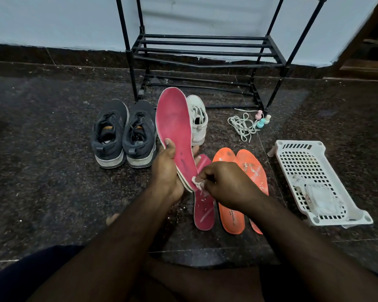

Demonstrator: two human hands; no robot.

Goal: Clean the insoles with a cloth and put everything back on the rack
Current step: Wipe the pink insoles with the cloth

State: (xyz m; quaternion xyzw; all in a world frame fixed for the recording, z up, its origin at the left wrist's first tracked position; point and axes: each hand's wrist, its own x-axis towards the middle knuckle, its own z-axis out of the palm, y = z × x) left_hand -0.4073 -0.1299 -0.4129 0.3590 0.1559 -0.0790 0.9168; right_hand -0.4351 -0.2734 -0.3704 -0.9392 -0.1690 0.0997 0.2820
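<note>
1. A pink insole (pixel 175 127) is held raised in front of the black rack (pixel 205 53), toe end up; its heel end is gripped by the left hand (pixel 165 168), thumb on the pink face, fingers wrapped behind.
2. The right hand (pixel 225 182) is curled shut, a small whitish cloth (pixel 197 183) pinched in its fingertips and pressed against the heel edge of the held insole.
3. A second pink insole (pixel 203 205) is seen flat on the floor (pixel 52 182), nearer the viewer than the rack, partly covered by the hands.
4. Two orange insoles (pixel 238 192) are laid side by side on the floor just right of it, marked with pale smears.
5. A pair of dark grey sneakers (pixel 123 134) is set on the floor before the rack's left leg, toes toward the rack.
6. A white shoe (pixel 198 120) is partly hidden behind the raised insole, just in front of the rack.
7. Loose white laces (pixel 241 125) and small pastel bottles (pixel 262 120) are found by the rack's right front leg.
8. A white perforated basket (pixel 310 177) is placed well right of the rack's front; a pale object lies in it, kind unclear.
</note>
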